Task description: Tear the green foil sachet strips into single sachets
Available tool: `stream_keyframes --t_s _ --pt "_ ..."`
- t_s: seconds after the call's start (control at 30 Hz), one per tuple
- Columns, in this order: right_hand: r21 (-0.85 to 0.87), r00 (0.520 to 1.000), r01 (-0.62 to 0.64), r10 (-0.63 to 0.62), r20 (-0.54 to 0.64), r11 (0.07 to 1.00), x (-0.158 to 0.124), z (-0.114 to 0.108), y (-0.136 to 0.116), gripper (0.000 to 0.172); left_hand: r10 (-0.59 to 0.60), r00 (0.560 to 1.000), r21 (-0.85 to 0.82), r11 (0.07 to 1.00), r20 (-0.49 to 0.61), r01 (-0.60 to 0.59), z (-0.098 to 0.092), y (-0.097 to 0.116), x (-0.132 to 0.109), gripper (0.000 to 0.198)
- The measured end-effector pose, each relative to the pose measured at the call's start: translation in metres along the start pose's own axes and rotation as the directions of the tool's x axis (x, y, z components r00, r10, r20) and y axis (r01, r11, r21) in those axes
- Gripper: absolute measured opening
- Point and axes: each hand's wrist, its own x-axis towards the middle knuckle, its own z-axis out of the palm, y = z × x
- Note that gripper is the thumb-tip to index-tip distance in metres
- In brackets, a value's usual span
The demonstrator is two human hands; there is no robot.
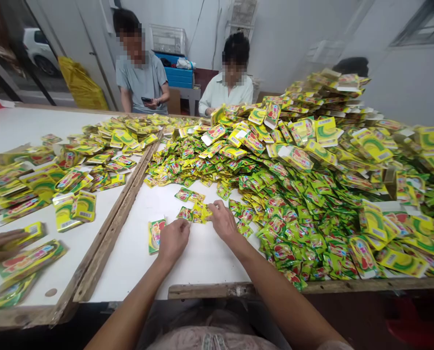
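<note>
Between my two hands a short strip of small green and yellow sachets (199, 213) lies just over the white tabletop. My left hand (173, 239) is closed, thumb and fingertips pinching the strip's near left end. My right hand (222, 219) is closed on its right end, fingers bent over the yellow part. Just beyond lies another pair of sachets (189, 195). Beside my left hand, a small yellow-green box (155, 236) lies flat on the table. To the right of my right hand spreads a big heap of loose sachets (297, 214).
Yellow boxes (322, 131) are piled over the sachet heap. A wooden strip (118, 214) divides the tables; more boxes (69, 180) cover the left one, where another person's hand (1, 245) touches a box. Two people (142, 80) (227, 92) are across the table, one holding a phone (147, 100).
</note>
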Motion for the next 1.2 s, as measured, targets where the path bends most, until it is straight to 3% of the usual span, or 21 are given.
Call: stream_keyframes --t_s 0.1,0.17,0.2,0.27,0.33,0.37,0.4,0.47,0.57,0.67,0.8,0.87,0.93,1.07,1.2 --pt "0.125 0.997 -0.067 0.071 -0.035 0.99 -0.005 -0.004 -0.007 0.012 -0.025 1.0 -0.133 0.991 0.005 0.025 0.007 -0.003 -0.004 0.022" --pt "0.316 0.984 -0.162 0.176 -0.014 0.935 -0.01 -0.005 -0.014 0.01 -0.054 0.998 -0.304 0.951 0.028 0.06 0.01 -0.006 -0.005 0.025" --pt "0.445 0.973 -0.215 0.232 0.017 0.87 -0.014 -0.005 -0.018 0.01 -0.07 0.996 -0.404 0.91 0.061 0.089 0.011 -0.007 -0.006 0.029" --pt "0.701 0.948 -0.293 0.29 0.128 0.65 -0.024 -0.004 -0.027 0.01 -0.079 0.979 -0.595 0.784 0.185 0.176 0.015 -0.01 -0.008 0.039" --pt "0.837 0.936 -0.331 0.262 0.235 0.435 -0.037 -0.003 -0.037 0.012 -0.053 0.937 -0.72 0.626 0.346 0.301 0.018 -0.012 -0.012 0.046" --pt "0.854 0.933 -0.342 0.247 0.26 0.392 -0.043 -0.003 -0.041 0.011 -0.045 0.91 -0.745 0.558 0.413 0.365 0.02 -0.012 -0.015 0.046" --pt "0.846 0.936 -0.338 0.245 0.254 0.412 -0.049 -0.004 -0.044 0.009 -0.049 0.886 -0.753 0.507 0.461 0.42 0.022 -0.011 -0.017 0.047" --pt "0.763 0.952 -0.286 0.262 0.157 0.579 -0.06 -0.008 -0.049 0.007 -0.084 0.858 -0.743 0.462 0.507 0.484 0.025 -0.009 -0.022 0.047" --pt "0.546 0.977 -0.193 0.21 0.032 0.815 -0.074 -0.02 -0.048 0.013 -0.102 0.859 -0.727 0.487 0.502 0.483 0.027 -0.003 -0.025 0.047" --pt "0.394 0.994 -0.106 0.108 0.017 0.913 -0.1 -0.044 -0.038 0.022 -0.087 0.87 -0.714 0.535 0.485 0.451 0.026 0.001 -0.024 0.046" --pt "0.189 0.999 -0.042 0.035 0.042 0.981 -0.157 -0.085 -0.005 0.03 -0.102 0.879 -0.68 0.595 0.466 0.429 0.022 0.001 -0.021 0.042" --pt "0.048 0.993 -0.08 0.075 0.096 0.996 -0.185 -0.098 0.021 0.045 -0.088 0.884 -0.686 0.597 0.46 0.416 0.022 0.003 -0.02 0.039" --pt "-0.085 0.981 -0.125 0.136 0.139 0.989 -0.202 -0.102 0.048 0.049 -0.065 0.877 -0.696 0.581 0.477 0.422 0.024 0.007 -0.02 0.038" --pt "-0.047 0.953 -0.091 0.101 0.284 0.995 -0.204 -0.093 0.077 0.052 -0.057 0.863 -0.715 0.534 0.502 0.451 0.029 0.014 -0.019 0.041" --pt "0.071 0.927 -0.028 0.0 0.375 0.997 -0.187 -0.091 0.08 0.048 -0.11 0.908 -0.72 0.574 0.404 0.39 0.032 0.01 -0.02 0.041"
